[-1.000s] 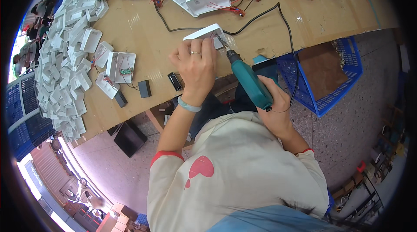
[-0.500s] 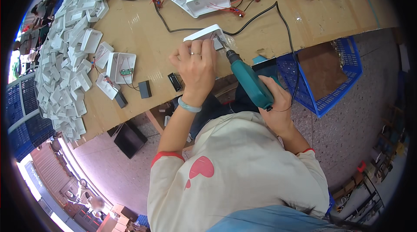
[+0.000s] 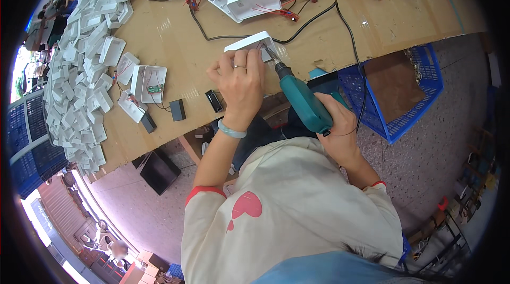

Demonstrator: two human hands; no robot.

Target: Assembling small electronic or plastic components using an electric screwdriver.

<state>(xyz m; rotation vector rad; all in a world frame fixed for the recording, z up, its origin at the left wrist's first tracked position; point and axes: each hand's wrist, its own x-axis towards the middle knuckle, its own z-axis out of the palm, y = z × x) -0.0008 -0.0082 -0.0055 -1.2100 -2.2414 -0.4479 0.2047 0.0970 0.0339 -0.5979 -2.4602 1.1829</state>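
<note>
My left hand (image 3: 240, 79), with a ring and a pale bangle, is closed on the near side of a white plastic case (image 3: 260, 39) on the table. Its fingers hide part of the case. My right hand (image 3: 340, 124) is wrapped round a green electric screwdriver (image 3: 305, 100). The tool slants up to the left, and its tip reaches into the open case beside my left fingertips. Whether the tip sits on a screw is too small to tell. By my left wrist lies a small black part (image 3: 214, 101).
A black cord (image 3: 348, 31) loops over the table to the screwdriver. A heap of white cases (image 3: 85, 82) covers the left side; wired cases (image 3: 255, 3) lie at the back. Left of my hand are an open case with a circuit board (image 3: 154, 88) and black boxes (image 3: 177, 109). A blue crate (image 3: 393, 134) stands right.
The screwdriver and my right hand have shifted very slightly left. My left hand and the white case stay almost where they were.
</note>
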